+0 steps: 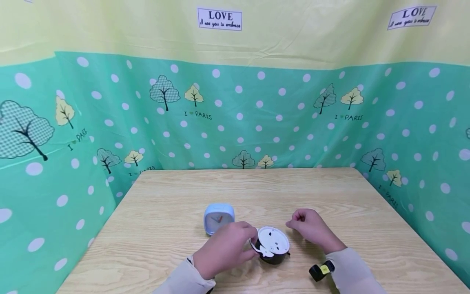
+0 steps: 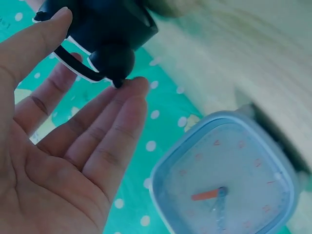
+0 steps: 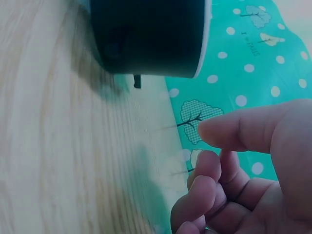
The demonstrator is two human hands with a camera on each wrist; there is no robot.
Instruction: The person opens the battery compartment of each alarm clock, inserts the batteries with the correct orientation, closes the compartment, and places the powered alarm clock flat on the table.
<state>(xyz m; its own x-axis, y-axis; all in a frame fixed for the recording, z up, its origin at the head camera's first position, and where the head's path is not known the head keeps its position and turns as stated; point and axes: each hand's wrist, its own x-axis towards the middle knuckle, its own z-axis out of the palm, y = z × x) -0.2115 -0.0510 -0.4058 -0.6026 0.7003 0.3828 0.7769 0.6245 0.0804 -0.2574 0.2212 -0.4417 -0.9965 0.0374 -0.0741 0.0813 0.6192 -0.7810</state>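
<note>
A black twin-bell alarm clock with a white front stands tilted face up near the front middle of the table. Its dark body, a round bell and a curved handle show in the left wrist view. My left hand holds it at the handle and bell end, thumb on one side and fingertips on the other. To its right, my right hand hovers apart from it with loosely curled fingers and nothing in them. A small black foot juts from the clock's side facing that hand.
Just behind my left hand stands a light blue square clock with an orange hand. The wooden table ends at a green dotted curtain at the back and sides. A black and yellow device sits at my right wrist.
</note>
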